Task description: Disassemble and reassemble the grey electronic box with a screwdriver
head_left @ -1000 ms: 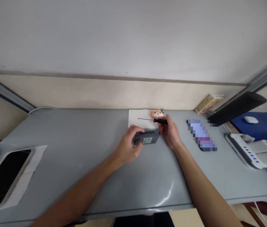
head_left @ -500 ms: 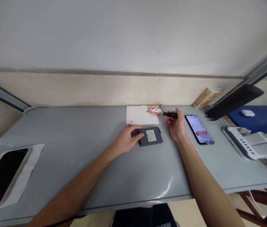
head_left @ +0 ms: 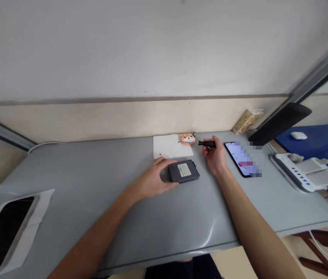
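Observation:
A dark grey flat box with a pale label on top and a row of slots along its near side sits on the grey table, its near side perhaps slightly raised. My left hand grips its left end, thumb at the near edge and fingers at the far edge. To the right, my right hand is closed round a screwdriver with a black handle and a yellow band. Its thin shaft points left, across a small orange-and-white dog-face item. That item rests on a white sheet of paper, which has a small dark dot on it.
A lit phone lies right of my right hand. Beyond it are a white power strip with plugs, a black upright object and a small carton. At far left, a black-topped device lies on white paper.
My left hand has opened wider, shifting its thumb to the box's near edge, and the box has tilted so its slotted side shows more. My right hand still holds the screwdriver. The view has shifted slightly.

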Demonstrator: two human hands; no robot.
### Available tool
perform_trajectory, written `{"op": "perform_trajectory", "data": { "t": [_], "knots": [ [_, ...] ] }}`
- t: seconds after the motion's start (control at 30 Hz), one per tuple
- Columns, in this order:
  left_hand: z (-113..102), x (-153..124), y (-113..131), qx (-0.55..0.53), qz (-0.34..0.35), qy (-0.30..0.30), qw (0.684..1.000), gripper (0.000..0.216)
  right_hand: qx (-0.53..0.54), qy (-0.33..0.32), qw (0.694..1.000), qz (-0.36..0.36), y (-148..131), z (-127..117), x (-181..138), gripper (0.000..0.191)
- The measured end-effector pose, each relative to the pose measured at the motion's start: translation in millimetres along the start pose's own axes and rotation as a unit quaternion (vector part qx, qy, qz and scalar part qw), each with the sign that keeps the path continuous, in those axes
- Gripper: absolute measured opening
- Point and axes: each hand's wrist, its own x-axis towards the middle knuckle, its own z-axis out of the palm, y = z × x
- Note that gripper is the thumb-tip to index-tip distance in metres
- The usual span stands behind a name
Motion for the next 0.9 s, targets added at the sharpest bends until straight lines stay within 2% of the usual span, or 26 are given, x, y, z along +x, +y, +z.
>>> {"op": "perform_trajectory", "data": {
  "t": [0.13, 0.27, 0.47, 0.63, 0.77, 0.9],
  "knots": [
    [-7, 2, 0, -0.057, -0.033, -0.027, 0.997, 0.027, 0.027, -0.01, 1.0, -0.002, -3, 1, -2, 0.016],
    [-7, 2, -2, -0.072, -0.067, -0.018, 0.995, 0.036, 0.039, -0.045, 0.998, -0.009, -4, 3, -9, 0.014],
    [-2, 2, -8, -0.099, -0.104, 0.0, 0.99, 0.043, 0.006, -0.148, 0.989, -0.009, -1, 10, -25, 0.019],
    [-1, 0, -11, -0.11, -0.059, 0.079, 0.989, 0.033, -0.027, -0.196, 0.98, 0.0, 4, 12, -28, 0.023],
    [-1, -3, -8, -0.064, -0.002, 0.121, 0.991, 0.021, -0.018, -0.194, 0.981, 0.004, 5, 11, -27, 0.024],
    [-2, -3, -5, -0.031, 0.076, 0.145, 0.986, 0.018, -0.018, -0.188, 0.982, 0.006, 5, 11, -26, 0.025]
  ]
}}
